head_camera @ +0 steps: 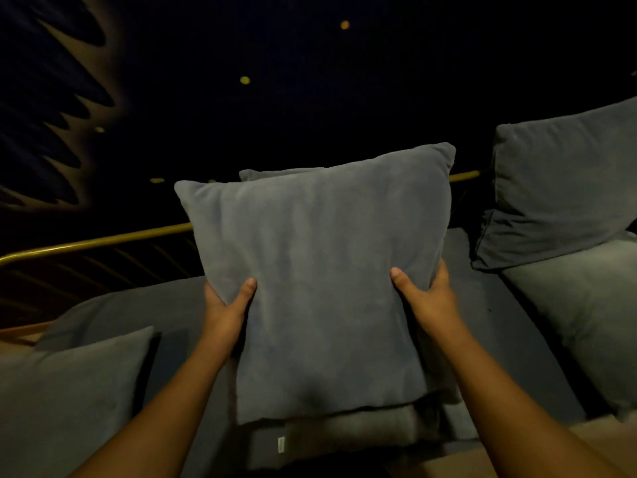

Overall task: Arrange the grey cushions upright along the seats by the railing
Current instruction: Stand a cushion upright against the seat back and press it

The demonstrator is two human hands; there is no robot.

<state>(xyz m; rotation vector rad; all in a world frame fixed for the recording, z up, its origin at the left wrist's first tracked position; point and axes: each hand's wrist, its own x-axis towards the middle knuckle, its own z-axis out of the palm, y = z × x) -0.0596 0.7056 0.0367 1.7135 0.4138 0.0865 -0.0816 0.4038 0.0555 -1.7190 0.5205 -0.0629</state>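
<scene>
A square grey cushion (320, 270) fills the middle of the head view, held upright over the dark seat (144, 305). My left hand (229, 305) grips its left edge and my right hand (425, 298) grips its right edge, thumbs on the front face. Behind its top edge peeks the rim of a second grey cushion (275, 173). Under it lies a folded paler cushion (344, 432) with a small white label. A large grey cushion (558, 188) leans upright at the right, and another grey cushion (69, 391) lies at the lower left.
A brass railing (96, 240) runs behind the seats from left to right, with dark slats below it. Beyond it is darkness with a few small lights. A lighter grey seat pad (579, 305) lies at the right.
</scene>
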